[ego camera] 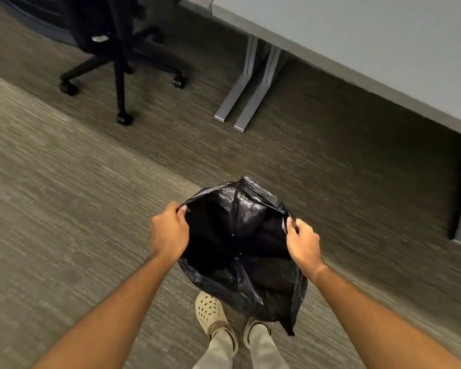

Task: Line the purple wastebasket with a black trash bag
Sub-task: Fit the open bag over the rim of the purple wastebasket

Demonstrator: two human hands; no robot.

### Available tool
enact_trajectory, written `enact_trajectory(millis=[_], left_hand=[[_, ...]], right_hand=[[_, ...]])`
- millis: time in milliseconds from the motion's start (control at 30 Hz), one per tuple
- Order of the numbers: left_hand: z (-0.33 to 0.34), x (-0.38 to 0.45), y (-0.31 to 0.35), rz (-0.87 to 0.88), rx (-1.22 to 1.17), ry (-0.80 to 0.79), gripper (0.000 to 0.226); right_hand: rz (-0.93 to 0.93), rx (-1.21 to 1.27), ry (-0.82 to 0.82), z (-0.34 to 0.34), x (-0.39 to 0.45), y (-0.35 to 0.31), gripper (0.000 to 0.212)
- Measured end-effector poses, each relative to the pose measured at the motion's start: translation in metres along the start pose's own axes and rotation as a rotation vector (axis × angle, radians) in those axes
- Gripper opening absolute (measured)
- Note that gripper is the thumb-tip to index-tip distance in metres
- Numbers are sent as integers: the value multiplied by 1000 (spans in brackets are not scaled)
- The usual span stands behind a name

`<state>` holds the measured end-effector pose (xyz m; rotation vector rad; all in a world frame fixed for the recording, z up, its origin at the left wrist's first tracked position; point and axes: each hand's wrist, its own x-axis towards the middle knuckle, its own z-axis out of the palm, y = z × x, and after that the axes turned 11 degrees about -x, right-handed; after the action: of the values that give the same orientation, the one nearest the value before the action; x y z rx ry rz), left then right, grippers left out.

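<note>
A black trash bag (240,243) hangs in front of me above the carpet, its mouth spread wide and facing up. My left hand (169,230) pinches the left rim of the bag. On the right rim, my right hand (302,242) grips the plastic the same way. The bag's body sags down toward my feet. No purple wastebasket shows in this view.
A black office chair (117,57) on casters stands at the upper left. A grey desk (370,49) with metal legs (246,86) fills the upper right. Grey carpet (64,195) spreads all around. My beige clogs (210,312) are below the bag.
</note>
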<state>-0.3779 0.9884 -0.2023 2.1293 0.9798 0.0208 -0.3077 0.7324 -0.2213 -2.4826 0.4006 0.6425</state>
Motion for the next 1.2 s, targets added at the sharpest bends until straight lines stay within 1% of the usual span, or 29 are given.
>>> enact_trajectory(millis=[133,300,367,467,633,700,800,900,1067,1133,1200], left_hand=[[46,29,-45,-40,24,12,28],[99,66,-100,-74,73,-3,31],[118,81,-116,-100,97,-7,33],[143,103,-137,-113,96,-45,36],[175,134,-155,-88,62,-53,35],[185,145,-158,-95,62,-51,37],[197,156,-165,-129,76,-48,35],[205,163,-169,-151,81,-58,32],[205,176,-174,-166,56,-61,37],[207,179,-178,-186,85,-97,40],[210,180,-180,-239,109,-146,33]], right_hand=[[-36,-28,-8,44,48,18,39],[-100,3,-39,92,104,49,41],[-120,-5,-26,108,125,59,44],[-89,-2,14,130,160,68,48],[-59,-55,90,151,214,69,58],[-31,-99,121,156,234,70,58],[6,-176,103,164,258,76,55],[41,-218,99,173,275,80,61],[65,-232,67,184,294,70,52],[81,-241,25,188,297,68,40],[118,-229,-36,192,298,67,32]])
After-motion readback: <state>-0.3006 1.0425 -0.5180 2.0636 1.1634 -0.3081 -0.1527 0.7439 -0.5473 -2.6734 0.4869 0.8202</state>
